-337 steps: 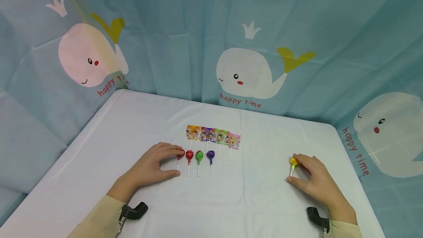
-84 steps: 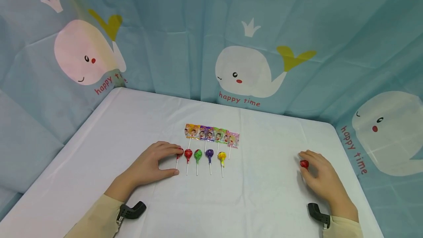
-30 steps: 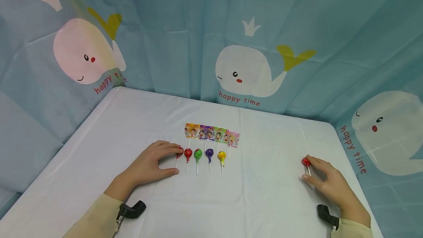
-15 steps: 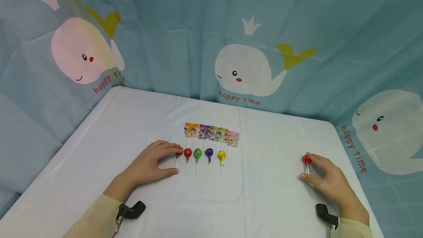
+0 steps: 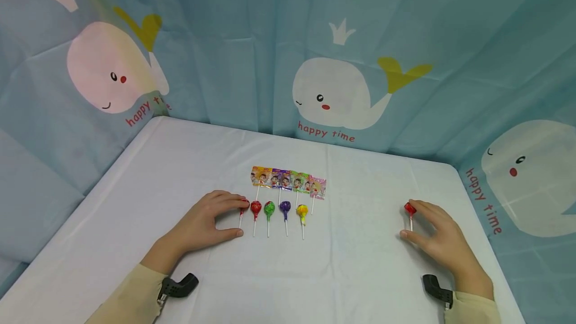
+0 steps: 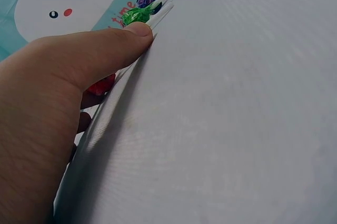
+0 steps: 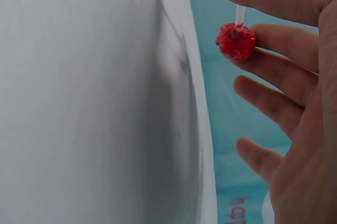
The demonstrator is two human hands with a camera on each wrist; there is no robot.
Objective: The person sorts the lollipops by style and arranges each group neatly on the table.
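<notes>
My left hand [image 5: 209, 221] rests on the table at the left end of a row of lollipops, its fingers on the head of a red lollipop [image 5: 244, 205] and its thumb by the stick end. Beside it lie a second red lollipop [image 5: 256, 207], a green one [image 5: 269, 208], a purple one [image 5: 285, 207] and a yellow one [image 5: 302, 211], sticks toward me. At the right, my right hand [image 5: 438, 236] holds another red lollipop [image 7: 236, 41] lengthwise, fingertips at its head and thumb at its stick end. Its other fingers are spread apart.
Behind the row lie flat wrapped lollipops: an orange packet [image 5: 261, 176], a purple packet [image 5: 281, 179], a green packet [image 5: 300, 182] and a pink packet [image 5: 317, 187]. A white cloth covers the table [image 5: 360, 264]. A blue whale-print curtain [image 5: 225, 74] hangs along its back and sides.
The yellow lollipop has gone from my right hand to the right end of the row. My right hand has since taken a red lollipop and shifted slightly left. My left hand stays put.
</notes>
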